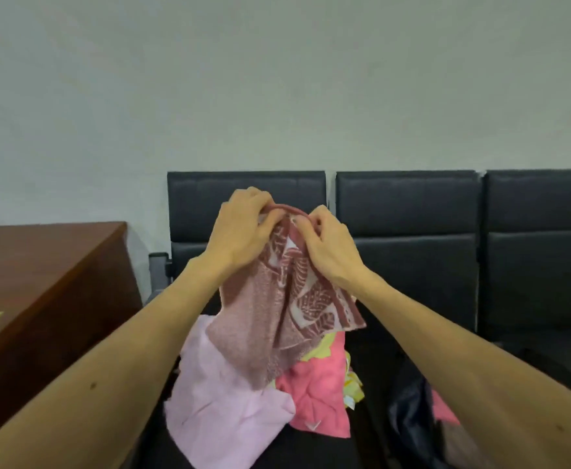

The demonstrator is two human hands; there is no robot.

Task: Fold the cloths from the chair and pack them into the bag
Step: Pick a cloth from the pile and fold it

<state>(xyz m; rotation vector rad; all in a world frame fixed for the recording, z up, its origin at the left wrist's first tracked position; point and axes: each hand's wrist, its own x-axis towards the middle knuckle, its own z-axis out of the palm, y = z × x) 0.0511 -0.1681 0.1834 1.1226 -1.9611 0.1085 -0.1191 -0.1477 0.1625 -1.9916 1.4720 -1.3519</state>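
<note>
Fingertips (261, 202) of our left hand (243, 228) and right hand (328, 245) pinch the dusty-rose leaf-patterned terry towel (277, 316) at its top hem. Hanging straightens it for folding, we judge.

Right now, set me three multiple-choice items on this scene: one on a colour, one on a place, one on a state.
1. What colour are the chairs?
A) black
B) white
C) red

2. Where does the pale pink cloth lie?
A) on the desk
B) on a chair
C) in the bag

3. How is the patterned towel held?
A) by one hand only
B) by neither hand
C) by both hands, lifted

Answers:
1 A: the padded backs are black.
2 B: it lies on the seat below the towel.
3 C: the left hand and the right hand each pinch its top edge, so it hangs above the pile.
</note>
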